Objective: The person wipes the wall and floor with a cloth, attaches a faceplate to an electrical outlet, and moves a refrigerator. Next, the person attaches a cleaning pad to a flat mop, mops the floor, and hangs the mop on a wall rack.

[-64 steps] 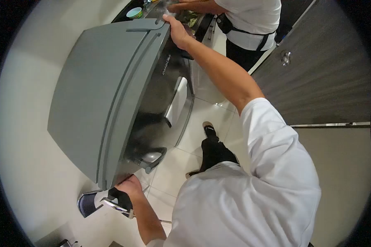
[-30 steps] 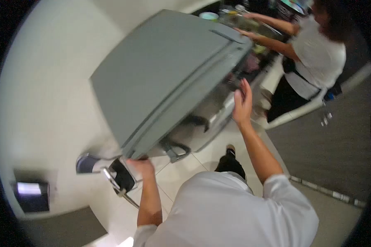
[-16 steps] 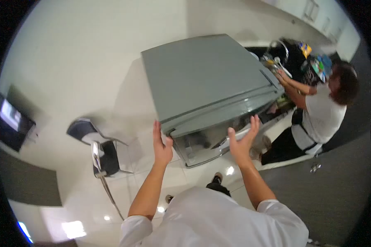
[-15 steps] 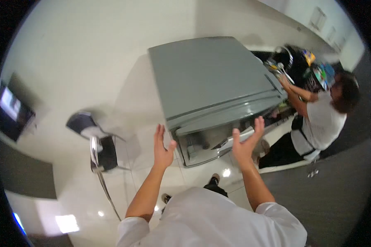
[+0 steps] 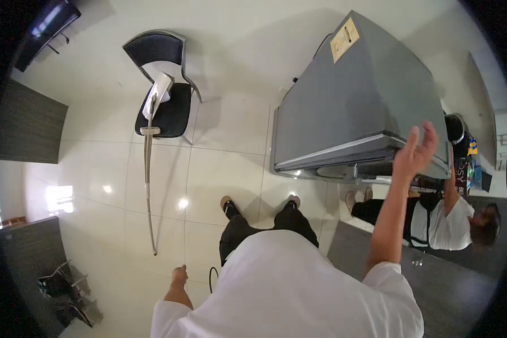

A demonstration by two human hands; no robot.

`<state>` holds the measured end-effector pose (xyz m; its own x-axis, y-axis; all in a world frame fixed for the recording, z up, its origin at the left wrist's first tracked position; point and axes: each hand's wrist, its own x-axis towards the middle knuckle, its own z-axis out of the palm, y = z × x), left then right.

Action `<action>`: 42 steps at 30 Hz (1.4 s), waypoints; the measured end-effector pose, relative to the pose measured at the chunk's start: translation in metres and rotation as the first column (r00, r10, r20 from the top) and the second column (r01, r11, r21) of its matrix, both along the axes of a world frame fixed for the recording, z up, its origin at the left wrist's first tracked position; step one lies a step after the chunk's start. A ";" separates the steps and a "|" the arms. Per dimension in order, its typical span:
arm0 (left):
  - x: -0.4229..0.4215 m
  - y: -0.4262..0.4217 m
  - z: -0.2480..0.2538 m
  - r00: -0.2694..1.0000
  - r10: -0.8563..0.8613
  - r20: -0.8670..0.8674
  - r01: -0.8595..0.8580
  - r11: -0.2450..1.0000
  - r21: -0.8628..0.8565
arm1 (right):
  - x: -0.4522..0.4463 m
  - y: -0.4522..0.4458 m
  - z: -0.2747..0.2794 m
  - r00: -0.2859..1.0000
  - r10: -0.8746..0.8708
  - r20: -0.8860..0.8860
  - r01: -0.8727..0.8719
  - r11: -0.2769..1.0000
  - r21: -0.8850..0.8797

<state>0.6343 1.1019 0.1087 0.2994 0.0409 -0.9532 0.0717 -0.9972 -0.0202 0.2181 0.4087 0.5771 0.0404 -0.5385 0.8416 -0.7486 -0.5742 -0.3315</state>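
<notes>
My right hand is raised beside the front top edge of the grey refrigerator, its fingers apart and nothing in it. Whether it touches the fridge is hard to tell. Low on the left, my left hand hangs by my side over the tiled floor, fingers curled inward, with no object visible in it. A yellow label is stuck on the side of the fridge. To the left stands a black chair with a white and silver item on its seat and a long pole reaching down from it.
A co-worker in a white top stands at the right, beyond the fridge, by a dark counter with items. A wall-mounted screen is at the upper left. Dark panels and other chairs are at the left.
The view has turned left, showing the fridge's side and more of the chair. My left hand has dropped from near the fridge to my side; my right hand remains raised near it.
</notes>
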 end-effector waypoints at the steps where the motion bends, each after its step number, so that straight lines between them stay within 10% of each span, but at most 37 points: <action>1: 0.023 0.002 0.004 0.921 -0.388 0.041 0.390 0.912 -0.132 | 0.012 -0.001 0.001 0.997 -0.074 -0.005 0.074 0.994 0.083; 2: 0.042 0.000 0.007 0.618 -0.781 0.084 0.786 0.618 -0.034 | 0.021 -0.003 -0.001 0.990 -0.142 -0.013 0.142 0.977 0.161; 4: 0.071 -0.031 0.006 0.989 0.105 0.106 -0.090 0.987 -0.137 | 0.016 -0.006 -0.012 0.985 -0.171 0.033 0.165 0.976 0.141; 5: 0.078 -0.074 0.034 0.800 0.584 0.140 -0.562 0.810 -0.169 | 0.009 -0.007 -0.018 0.979 -0.192 0.075 0.183 0.977 0.108; 8: 0.122 -0.168 0.007 0.779 0.626 -0.024 -0.552 0.668 -0.499 | 0.001 -0.012 -0.023 0.968 -0.232 0.095 0.214 0.963 0.163; 10: 0.104 -0.271 0.082 0.923 0.272 0.271 0.005 0.697 -0.717 | -0.008 -0.017 -0.029 0.963 -0.230 0.141 0.203 0.962 0.182; 15: 0.106 -0.351 0.149 0.907 -0.088 0.412 0.315 0.790 -0.525 | 0.005 -0.012 -0.023 0.931 -0.330 0.158 0.289 0.928 0.237; 20: 0.198 -0.298 0.059 0.887 -0.349 0.302 0.429 0.865 -0.260 | -0.008 -0.018 -0.022 0.856 -0.506 -0.106 0.513 0.806 0.295; 26: 0.354 -0.331 -0.097 0.870 -0.116 0.480 0.257 0.936 -0.240 | -0.025 -0.014 -0.033 0.568 -0.799 -0.197 0.823 0.549 0.144; 30: 0.412 -0.392 -0.169 0.663 -0.005 0.749 0.384 0.860 -0.335 | -0.136 -0.024 -0.013 0.230 -0.709 -0.666 0.824 0.506 -0.254; 33: 0.430 -0.425 -0.188 0.855 0.075 0.513 0.199 0.866 -0.459 | -0.098 -0.008 -0.006 0.299 -0.728 -0.617 0.909 0.413 -0.047; 34: 0.432 -0.437 -0.172 0.884 0.285 0.371 -0.050 0.847 -0.530 | -0.111 -0.005 -0.019 0.072 -0.788 -0.612 0.772 0.432 -0.465; 35: 0.431 -0.434 -0.181 0.892 0.277 0.358 -0.043 0.840 -0.541 | -0.087 -0.004 -0.013 0.243 -0.837 -0.491 0.896 0.387 -0.217; 39: 0.423 -0.400 -0.155 0.834 0.155 0.529 0.277 0.713 -0.645 | 0.055 0.036 -0.054 0.189 -0.929 -0.317 0.865 0.311 -0.395; 42: 0.411 -0.370 -0.080 0.914 -0.050 0.402 0.323 0.687 -0.651 | 0.170 0.068 -0.165 0.739 -0.610 -0.287 0.663 0.734 0.147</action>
